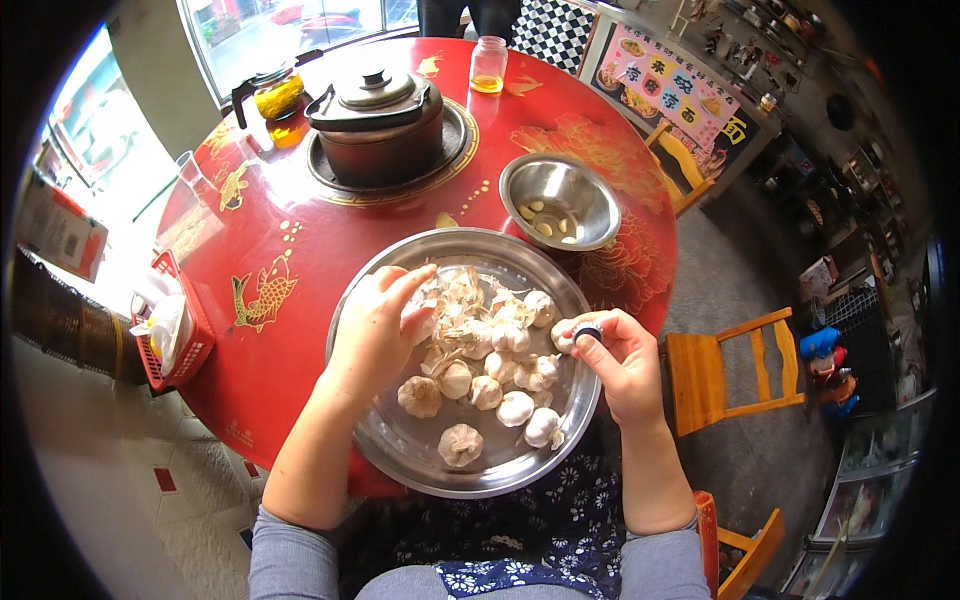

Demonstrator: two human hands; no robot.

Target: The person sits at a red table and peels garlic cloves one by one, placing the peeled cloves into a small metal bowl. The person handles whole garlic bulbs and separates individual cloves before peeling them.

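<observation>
A wide round stainless steel tray (420, 480) lies before me at the table's edge, holding several garlic bulbs (460, 445) and a heap of papery garlic skins (457, 292). Over the heap's left side, my left hand (382, 322) has its thumb and forefinger apart. At the tray's right rim, my right hand (622, 360) grips a small object with a round dark end (587, 334), perhaps a tool handle. A pale garlic piece (562, 335) shows at its fingertips. Beyond the tray, a steel bowl (592, 195) contains several peeled garlic cloves (545, 229).
The red round table (300, 360) bears a lidded pot (386, 139), a glass teapot (277, 101), a jar (488, 66) of yellow liquid and a red plastic basket (196, 349). Wooden chairs (697, 375) stand at right. A person's dark-clothed legs (465, 16) show behind the table.
</observation>
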